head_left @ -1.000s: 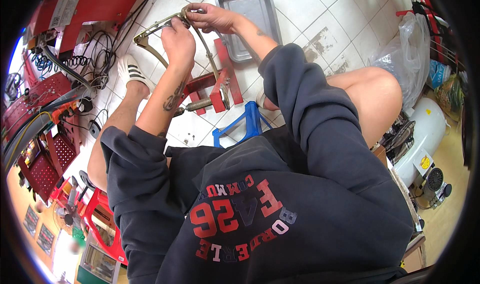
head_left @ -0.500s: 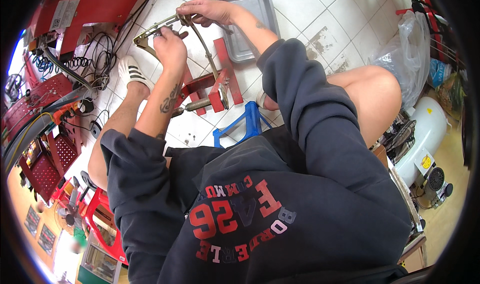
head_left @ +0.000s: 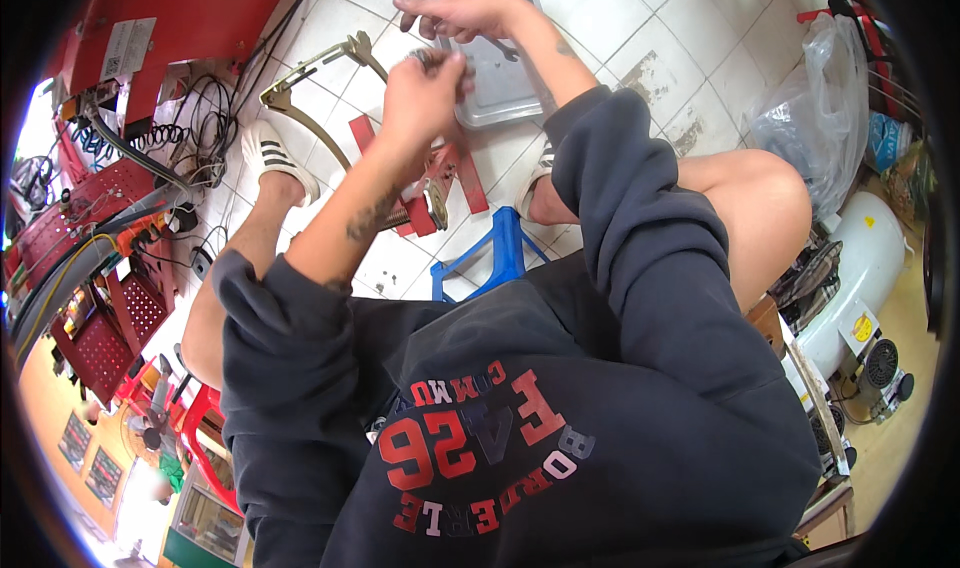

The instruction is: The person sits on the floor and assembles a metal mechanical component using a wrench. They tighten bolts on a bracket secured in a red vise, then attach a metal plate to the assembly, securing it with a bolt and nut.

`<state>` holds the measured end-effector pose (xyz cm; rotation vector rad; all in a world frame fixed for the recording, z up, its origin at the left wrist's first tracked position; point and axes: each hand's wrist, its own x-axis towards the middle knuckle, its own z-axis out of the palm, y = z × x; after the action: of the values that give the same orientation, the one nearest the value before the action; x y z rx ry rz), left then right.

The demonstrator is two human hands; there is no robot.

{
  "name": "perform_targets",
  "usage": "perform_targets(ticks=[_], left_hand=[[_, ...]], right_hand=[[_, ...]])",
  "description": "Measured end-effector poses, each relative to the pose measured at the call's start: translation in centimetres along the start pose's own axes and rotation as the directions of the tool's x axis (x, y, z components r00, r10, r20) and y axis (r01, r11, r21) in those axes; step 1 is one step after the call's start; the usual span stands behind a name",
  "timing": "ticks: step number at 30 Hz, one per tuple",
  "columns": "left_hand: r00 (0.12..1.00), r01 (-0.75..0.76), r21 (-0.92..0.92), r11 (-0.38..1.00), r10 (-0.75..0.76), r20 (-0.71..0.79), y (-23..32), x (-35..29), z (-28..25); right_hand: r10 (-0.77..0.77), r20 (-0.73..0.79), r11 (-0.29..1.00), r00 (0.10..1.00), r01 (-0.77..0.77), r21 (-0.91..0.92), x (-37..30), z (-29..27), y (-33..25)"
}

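Observation:
Over the grey metal tray (head_left: 497, 120), my right hand (head_left: 460, 13) has its index finger stretched out, and its other fingers fold around a dark open-end wrench (head_left: 508, 52) whose jaw sticks out below the palm. My left hand (head_left: 420, 96) is just nearer to me, blurred, fingers curled; what they hold, if anything, I cannot make out. To its left stands a brass-coloured metal bracket (head_left: 279, 90) with a long curved bar, touched by neither hand. The bar runs down toward a red metal stand with a screw (head_left: 468, 180), partly hidden behind my left forearm.
A blue plastic stool (head_left: 507, 248) is between my legs. Red machine housing (head_left: 180, 8) and tangled black cables (head_left: 205, 118) lie to the left. At the right are a clear plastic bag (head_left: 825, 118) and a white air compressor tank (head_left: 860, 258).
Both hands have let go of the bracket and moved right toward the tray. The wrench has travelled with my right hand. The bracket stays up, shifted slightly.

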<state>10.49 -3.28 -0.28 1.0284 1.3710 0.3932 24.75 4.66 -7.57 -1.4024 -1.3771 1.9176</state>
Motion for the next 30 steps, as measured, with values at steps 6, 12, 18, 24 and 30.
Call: perform_targets(ticks=[6, 12, 18, 24, 30], left_hand=[[0.99, -0.105, -0.149, 0.983, 0.089, -0.111, 0.2, 4.1, 1.4], [0.989, -0.115, -0.03, 0.993, 0.112, -0.093, -2.2, 6.4, 2.6], [0.991, -0.051, 0.079, 0.996, 0.06, -0.123, -0.4, 5.2, 2.5], [0.931, -0.332, 0.425, 0.842, 0.221, 0.289, 3.8, -1.4, -6.5], [0.994, -0.106, 0.431, 0.896, 0.077, 0.084, 4.7, -12.4, -18.8]], right_hand=[[-0.019, 0.146, 0.947, 0.989, -0.029, 0.319, -1.5, -1.8, 3.9], [-0.005, 0.106, 0.946, 0.994, -0.029, 0.323, -4.0, -3.2, 6.1], [0.092, 0.067, 0.936, 0.993, -0.109, 0.335, -3.4, -3.8, 8.7], [0.256, -0.293, 0.902, 0.921, -0.336, -0.27, -0.5, -2.6, 18.6], [0.33, -0.241, 0.857, 0.913, -0.397, -0.329, 0.8, 0.2, 21.4]])
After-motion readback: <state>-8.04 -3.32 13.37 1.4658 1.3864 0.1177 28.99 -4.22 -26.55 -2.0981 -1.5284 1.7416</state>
